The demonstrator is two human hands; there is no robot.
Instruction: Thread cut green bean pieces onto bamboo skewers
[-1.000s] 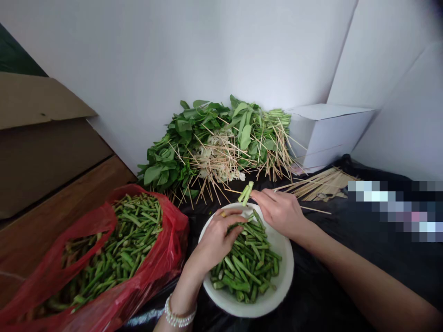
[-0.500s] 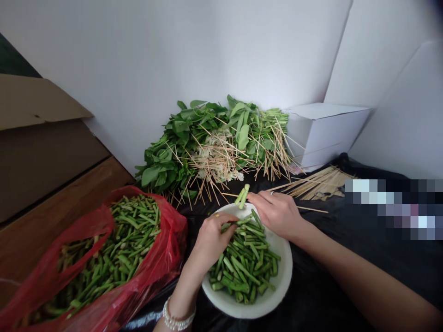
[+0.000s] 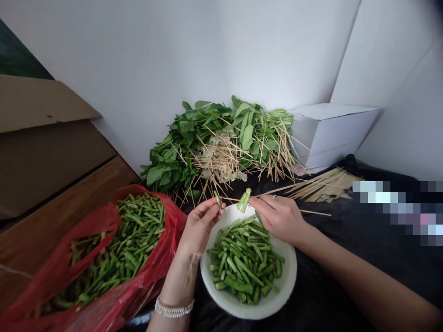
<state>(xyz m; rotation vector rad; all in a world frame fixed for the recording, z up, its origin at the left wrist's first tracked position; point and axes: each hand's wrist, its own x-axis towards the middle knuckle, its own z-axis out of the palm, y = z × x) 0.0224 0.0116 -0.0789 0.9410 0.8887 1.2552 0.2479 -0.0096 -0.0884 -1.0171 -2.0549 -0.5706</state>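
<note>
My right hand [image 3: 279, 216] is closed round a thin wooden skewer [image 3: 229, 199] above the far rim of a white bowl [image 3: 290, 286]. Near its fingertips, cut green stem pieces [image 3: 244, 201] are threaded on the skewer. Left of the bowl's far rim, my left hand [image 3: 200, 224] pinches one short green stem piece [image 3: 218, 200] between thumb and fingers, at the skewer's tip. Whether the tip has pierced that piece I cannot tell. Beneath both hands the bowl holds a heap of cut green stems [image 3: 245, 263].
A red plastic bag [image 3: 175, 221] full of cut stems lies left. Behind the bowl are skewered leafy greens [image 3: 180, 133] and white pieces [image 3: 221, 143]. Loose skewers [image 3: 325, 185] lie right, by a white box [image 3: 332, 133]. A cardboard box [image 3: 44, 152] stands far left.
My left hand has come up and left from the stems in the bowl, now with a stem piece in its fingers at the skewer's tip. The right hand keeps its hold on the skewer.
</note>
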